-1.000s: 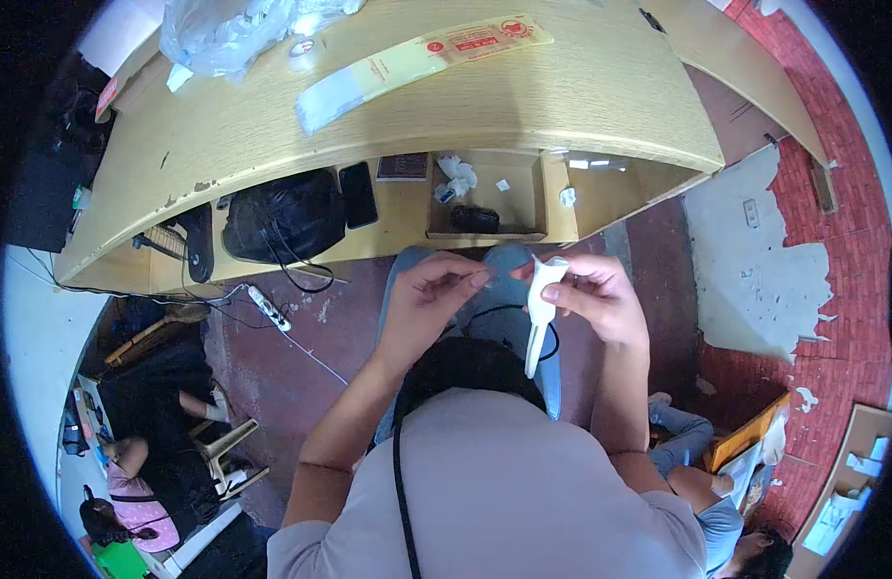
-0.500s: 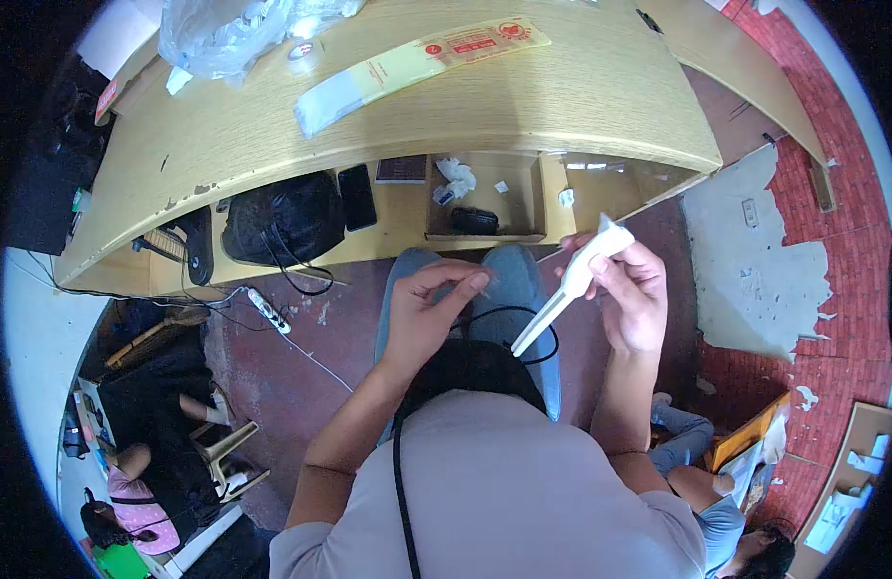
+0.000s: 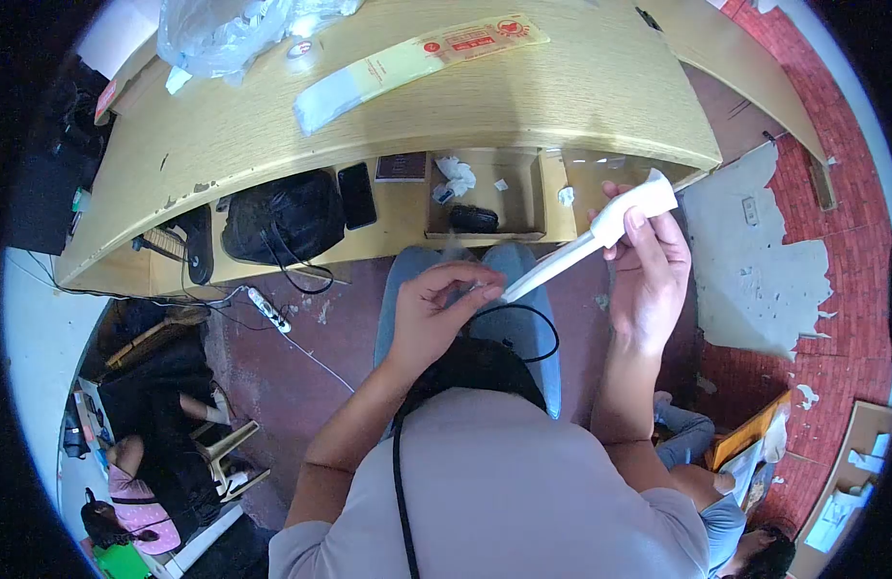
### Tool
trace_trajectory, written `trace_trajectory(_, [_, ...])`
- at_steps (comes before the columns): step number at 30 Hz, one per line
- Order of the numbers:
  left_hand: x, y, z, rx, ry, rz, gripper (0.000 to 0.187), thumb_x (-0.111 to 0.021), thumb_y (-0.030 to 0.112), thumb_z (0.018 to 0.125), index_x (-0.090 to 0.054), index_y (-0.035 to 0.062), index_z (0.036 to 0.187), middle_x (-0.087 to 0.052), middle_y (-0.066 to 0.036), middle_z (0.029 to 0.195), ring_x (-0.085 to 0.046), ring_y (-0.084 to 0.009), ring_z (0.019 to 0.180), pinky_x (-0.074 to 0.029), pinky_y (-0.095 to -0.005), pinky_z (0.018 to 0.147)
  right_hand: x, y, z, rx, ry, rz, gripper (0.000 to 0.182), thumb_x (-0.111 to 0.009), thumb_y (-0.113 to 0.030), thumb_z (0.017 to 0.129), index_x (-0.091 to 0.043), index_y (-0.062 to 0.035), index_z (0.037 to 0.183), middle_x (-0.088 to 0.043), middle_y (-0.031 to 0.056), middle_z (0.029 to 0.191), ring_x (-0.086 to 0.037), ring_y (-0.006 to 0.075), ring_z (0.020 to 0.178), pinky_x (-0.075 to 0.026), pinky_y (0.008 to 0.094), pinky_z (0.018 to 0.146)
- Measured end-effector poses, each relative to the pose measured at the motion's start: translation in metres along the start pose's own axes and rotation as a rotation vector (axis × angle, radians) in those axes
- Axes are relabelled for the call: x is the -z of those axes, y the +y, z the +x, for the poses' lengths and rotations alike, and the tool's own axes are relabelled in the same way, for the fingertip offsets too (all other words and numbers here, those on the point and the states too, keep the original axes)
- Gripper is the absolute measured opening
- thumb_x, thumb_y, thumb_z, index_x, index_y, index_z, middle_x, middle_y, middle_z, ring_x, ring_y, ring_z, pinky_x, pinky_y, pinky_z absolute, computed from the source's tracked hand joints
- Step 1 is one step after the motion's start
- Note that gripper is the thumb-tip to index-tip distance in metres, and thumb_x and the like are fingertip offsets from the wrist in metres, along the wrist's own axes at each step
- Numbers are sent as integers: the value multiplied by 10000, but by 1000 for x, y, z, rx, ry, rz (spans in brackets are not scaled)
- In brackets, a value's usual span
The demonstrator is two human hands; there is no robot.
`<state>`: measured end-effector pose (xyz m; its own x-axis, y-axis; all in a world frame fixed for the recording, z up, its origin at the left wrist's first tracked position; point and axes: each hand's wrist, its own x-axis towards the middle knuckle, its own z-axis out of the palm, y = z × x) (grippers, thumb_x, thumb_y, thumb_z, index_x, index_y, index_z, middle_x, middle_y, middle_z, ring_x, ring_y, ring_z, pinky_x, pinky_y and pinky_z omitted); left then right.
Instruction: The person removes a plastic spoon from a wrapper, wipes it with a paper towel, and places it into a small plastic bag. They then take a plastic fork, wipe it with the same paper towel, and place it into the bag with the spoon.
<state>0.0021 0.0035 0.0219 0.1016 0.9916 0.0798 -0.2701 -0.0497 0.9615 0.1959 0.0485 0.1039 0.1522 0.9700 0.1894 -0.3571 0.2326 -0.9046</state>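
Observation:
My right hand point(image 3: 649, 261) grips a long white tapered object point(image 3: 562, 261) by its wide end, which looks wrapped in white paper or film; its exact kind I cannot make out. Its narrow end points down and left toward my lap. There, the thumb and fingers of my left hand point(image 3: 446, 299) are pinched together right at the narrow tip. A thin see-through piece seems to be between those fingers, but it is too blurred to name. Both hands are above my knees, in front of the open desk compartment.
On the desk point(image 3: 600, 106) lie a long yellow printed sleeve point(image 3: 427, 68), a small roll point(image 3: 304, 53) and a plastic bag point(image 3: 219, 39). The compartment below holds a black bag point(image 3: 282, 217), a phone point(image 3: 357, 196) and a small box point(image 3: 494, 188). Two other people sit behind, one each side.
My right hand has moved up and right, tilting the white object flatter. Its narrow tip now meets my left fingers, which were apart from it and have shifted slightly right.

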Motion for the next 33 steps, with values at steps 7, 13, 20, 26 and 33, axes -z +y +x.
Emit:
trace_trajectory(7, [-2,5,-2,27,-63,22,158,-637,-19,808,-642,-34,965,-632,-118,985,-600,-151,900,-481,-259,796,3,10,10,-101,-10,7,208,-581,-83,866,-615,18,1045,-655,149,989,-632,126,760,-447,192,563])
trace_trajectory(13, [-1,-2,-2,5,-87,55,161,-661,-28,785,-644,-36,945,-634,-113,982,-604,-148,897,-486,-259,794,2,15,12,-135,26,12,201,-590,-92,865,-622,8,1037,-661,131,982,-632,121,767,-450,192,545])
trace_trajectory(20, [0,-7,-2,40,-110,-7,159,-643,-15,808,-643,-33,966,-642,-117,962,-611,-158,905,-490,-271,805,5,19,13,-127,42,-2,184,-601,-94,859,-638,-4,1016,-670,109,957,-614,90,735,-443,190,546])
trace_trajectory(26, [0,-1,-4,77,-119,-32,202,-608,19,852,-631,-34,1045,-627,-111,981,-596,-140,902,-492,-259,802,13,25,14,-141,61,-33,192,-589,-100,866,-627,-3,1027,-664,111,959,-614,104,735,-423,199,542])
trace_trajectory(33, [1,-3,-3,56,-138,-56,189,-584,42,875,-635,-24,1044,-627,-94,969,-591,-130,874,-481,-245,785,14,26,14,-158,73,-44,183,-582,-108,870,-625,-6,1015,-660,123,969,-606,103,723,-412,200,548])
